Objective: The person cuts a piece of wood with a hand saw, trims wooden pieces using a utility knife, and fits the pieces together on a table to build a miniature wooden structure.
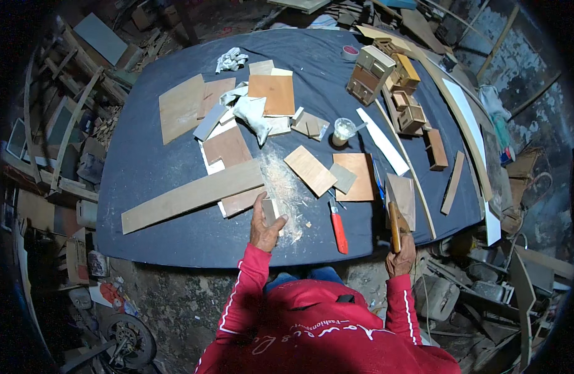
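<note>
My left hand [266,229] grips a small wooden block [271,212] between thumb and fingers, beside a scatter of wood shavings [281,187]. My right hand [400,257], at the table's near edge, is closed around a tool with a brown wooden handle [395,227]; its working end is dark and hard to make out. Just beyond that hand lies a thin wooden board [401,196]. Between my hands rests a red-handled tool [339,232]. A long wooden plank [193,196] lies left of my left hand, partly over other flat pieces.
The table [168,246] has a dark cloth cover. Several boards [310,171], white cloths [251,115] and a plastic cup with a stick [344,131] lie farther off. A small wooden cabinet [370,75] stands far right. A wheel [128,340] and scrap wood surround the table.
</note>
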`<state>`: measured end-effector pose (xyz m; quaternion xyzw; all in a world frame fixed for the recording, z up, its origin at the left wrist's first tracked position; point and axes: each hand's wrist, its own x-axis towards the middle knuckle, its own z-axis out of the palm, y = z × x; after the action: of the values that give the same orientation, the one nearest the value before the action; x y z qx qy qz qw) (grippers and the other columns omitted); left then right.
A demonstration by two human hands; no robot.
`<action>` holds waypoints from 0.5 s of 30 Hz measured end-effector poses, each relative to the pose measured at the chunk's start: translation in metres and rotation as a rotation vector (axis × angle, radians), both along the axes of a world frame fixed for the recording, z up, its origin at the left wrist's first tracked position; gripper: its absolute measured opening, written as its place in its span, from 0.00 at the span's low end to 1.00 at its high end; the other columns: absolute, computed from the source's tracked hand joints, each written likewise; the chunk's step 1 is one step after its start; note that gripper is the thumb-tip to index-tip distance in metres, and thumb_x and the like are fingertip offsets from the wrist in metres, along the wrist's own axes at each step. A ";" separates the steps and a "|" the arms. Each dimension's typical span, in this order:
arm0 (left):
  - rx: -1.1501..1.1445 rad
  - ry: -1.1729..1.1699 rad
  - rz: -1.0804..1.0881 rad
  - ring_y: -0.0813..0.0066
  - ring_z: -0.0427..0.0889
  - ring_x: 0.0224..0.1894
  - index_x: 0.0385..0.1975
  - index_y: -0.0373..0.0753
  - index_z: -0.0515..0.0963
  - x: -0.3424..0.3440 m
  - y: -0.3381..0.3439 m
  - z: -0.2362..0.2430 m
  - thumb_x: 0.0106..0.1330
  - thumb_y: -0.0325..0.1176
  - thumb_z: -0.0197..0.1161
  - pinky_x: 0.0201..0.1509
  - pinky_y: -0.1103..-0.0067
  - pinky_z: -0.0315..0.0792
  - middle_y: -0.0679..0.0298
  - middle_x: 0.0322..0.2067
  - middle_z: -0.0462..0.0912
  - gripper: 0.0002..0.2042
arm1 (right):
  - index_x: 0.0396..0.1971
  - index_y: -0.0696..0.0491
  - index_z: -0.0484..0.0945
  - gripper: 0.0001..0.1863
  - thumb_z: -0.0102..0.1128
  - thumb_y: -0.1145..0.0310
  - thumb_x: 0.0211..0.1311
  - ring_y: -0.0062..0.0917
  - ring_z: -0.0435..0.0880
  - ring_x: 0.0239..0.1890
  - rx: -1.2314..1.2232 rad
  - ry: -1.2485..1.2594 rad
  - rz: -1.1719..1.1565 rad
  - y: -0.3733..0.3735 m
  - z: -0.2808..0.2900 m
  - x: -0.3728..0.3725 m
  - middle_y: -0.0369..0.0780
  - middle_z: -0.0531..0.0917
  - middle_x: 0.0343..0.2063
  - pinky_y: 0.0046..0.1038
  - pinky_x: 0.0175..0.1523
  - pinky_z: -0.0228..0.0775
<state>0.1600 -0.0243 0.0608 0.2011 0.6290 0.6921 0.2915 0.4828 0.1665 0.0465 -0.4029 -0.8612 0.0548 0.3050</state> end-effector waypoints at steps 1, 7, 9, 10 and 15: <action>-0.005 0.004 -0.001 0.64 0.75 0.52 0.66 0.40 0.57 0.001 0.001 0.007 0.56 0.25 0.66 0.56 0.73 0.70 0.51 0.52 0.72 0.36 | 0.34 0.61 0.72 0.12 0.53 0.82 0.45 0.50 0.76 0.38 -0.005 0.004 -0.001 0.001 -0.012 0.003 0.52 0.75 0.32 0.44 0.43 0.69; -0.059 0.101 0.048 0.64 0.72 0.57 0.65 0.38 0.57 0.000 0.013 0.016 0.61 0.30 0.66 0.61 0.72 0.66 0.50 0.56 0.70 0.33 | 0.41 0.62 0.71 0.23 0.54 0.83 0.36 0.52 0.74 0.42 0.003 -0.127 -0.008 0.002 -0.051 -0.009 0.54 0.74 0.36 0.45 0.54 0.67; -0.048 0.176 0.092 0.63 0.67 0.61 0.66 0.37 0.57 -0.003 0.013 0.009 0.65 0.34 0.62 0.65 0.73 0.61 0.49 0.60 0.66 0.31 | 0.42 0.61 0.71 0.23 0.55 0.80 0.38 0.52 0.73 0.44 -0.072 -0.182 0.028 0.002 -0.056 -0.012 0.54 0.74 0.38 0.45 0.54 0.66; 0.006 0.121 0.095 0.63 0.65 0.63 0.67 0.36 0.56 -0.005 0.013 0.006 0.67 0.34 0.60 0.66 0.73 0.59 0.49 0.61 0.64 0.31 | 0.42 0.61 0.71 0.23 0.55 0.78 0.39 0.52 0.73 0.44 -0.063 -0.186 0.069 0.002 -0.058 -0.012 0.54 0.74 0.38 0.45 0.53 0.66; 0.155 -0.074 0.120 0.63 0.60 0.67 0.69 0.36 0.54 -0.022 0.008 -0.005 0.67 0.26 0.50 0.69 0.74 0.55 0.49 0.64 0.60 0.29 | 0.44 0.59 0.70 0.25 0.61 0.71 0.40 0.49 0.73 0.45 -0.195 -0.181 0.244 0.003 -0.041 -0.024 0.53 0.73 0.39 0.45 0.50 0.67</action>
<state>0.1384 -0.0165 0.0554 0.1597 0.5731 0.7619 0.2560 0.4585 0.1692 0.0055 -0.3265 -0.9181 0.1380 0.1771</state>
